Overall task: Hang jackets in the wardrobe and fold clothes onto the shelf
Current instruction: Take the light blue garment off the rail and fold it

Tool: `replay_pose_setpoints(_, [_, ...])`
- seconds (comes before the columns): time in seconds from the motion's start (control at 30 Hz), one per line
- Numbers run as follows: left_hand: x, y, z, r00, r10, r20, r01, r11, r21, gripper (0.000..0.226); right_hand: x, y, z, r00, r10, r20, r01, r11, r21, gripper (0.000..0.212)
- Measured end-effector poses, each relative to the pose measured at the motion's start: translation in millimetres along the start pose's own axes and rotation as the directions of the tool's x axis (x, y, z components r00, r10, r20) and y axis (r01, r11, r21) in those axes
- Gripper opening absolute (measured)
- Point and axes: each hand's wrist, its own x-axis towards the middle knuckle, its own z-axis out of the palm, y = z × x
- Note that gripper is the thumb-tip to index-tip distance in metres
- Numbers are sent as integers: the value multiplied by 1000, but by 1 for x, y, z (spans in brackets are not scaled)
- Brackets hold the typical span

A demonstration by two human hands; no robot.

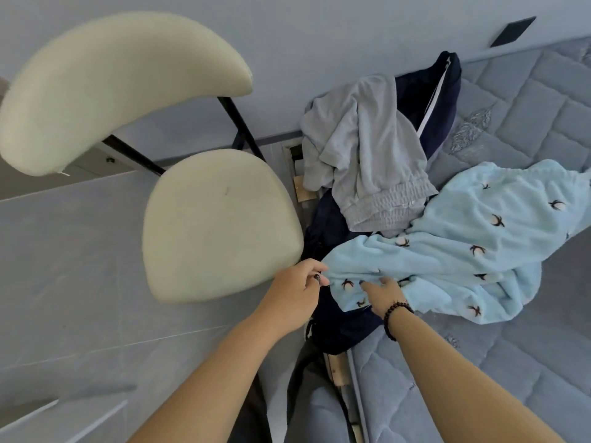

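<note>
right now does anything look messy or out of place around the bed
Yes. The clothes lie in an unfolded heap at the mattress edge: grey sweatpants crumpled over a navy jacket, and a light blue patterned garment that both hands are grasping.

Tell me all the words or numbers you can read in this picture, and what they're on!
There are none that can be read.
light blue garment: only small dark printed motifs, not letters.
grey garment and dark navy garment: no print shows.
mattress: a stitched patch, too blurred to tell whether it holds words.
chair: no label shows.
</note>
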Motion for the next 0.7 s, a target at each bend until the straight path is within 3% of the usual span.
replay_pose_setpoints(0.07, [8,-4,7,1000,-11,13,11,1000,17,34,13,-7,2,999,-32,19,31,999,43,36])
replay_pose_setpoints(0.17, [16,-6,12,1000,-13,7,13,1000,25,32,26,-16,-5,998,67,4,-67,987,147,37])
replay_pose_setpoints(0.27, [19,-5,13,1000,-12,-11,13,1000,14,31,32,-19,-14,993,118,-14,-109,952,286,20])
replay_pose_setpoints(0.37, [14,-2,13,999,-15,-36,14,999,-34,31,24,-22,-24,996,-80,-38,82,994,74,16])
replay_pose_setpoints(0.43, [7,2,12,998,-23,-61,18,997,-69,32,5,-32,-29,969,-241,51,245,966,-84,20])
replay_pose_setpoints(0.6, [-24,5,21,995,-62,-79,55,995,-80,54,-65,-76,-47,858,-433,276,479,868,-127,45])
replay_pose_setpoints(0.7, [-47,12,19,993,-46,-106,28,987,-158,75,-113,-112,-53,769,-494,405,594,787,-167,47])
